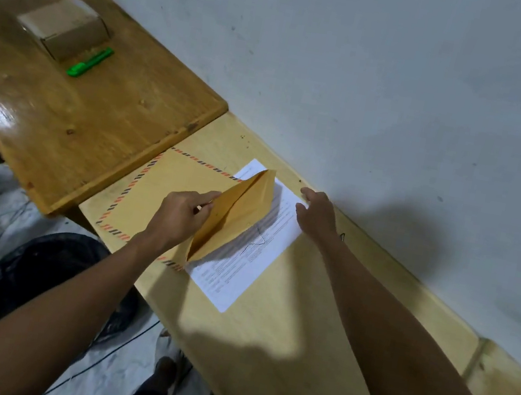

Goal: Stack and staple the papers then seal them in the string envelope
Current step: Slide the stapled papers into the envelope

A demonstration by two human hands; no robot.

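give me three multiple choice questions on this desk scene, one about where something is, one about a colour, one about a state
1. Where does the green marker lie?
A. beside the small cardboard box on the darker wooden table
B. on the white printed papers
C. inside the envelope

2. What colours are the stripes along the border of the brown paper envelope?
A. blue and white
B. red and black
C. green and yellow

3. What state is the envelope's flap in?
A. tied shut with string
B. torn off
C. lifted open, held by the left hand

Answers:
1. A, the marker lies right next to the box on the darker table.
2. B, red and black dashes alternate along the edge.
3. C, the left hand's fingers pinch the raised flap while the white printed papers lie partly under it and the right hand rests on them.
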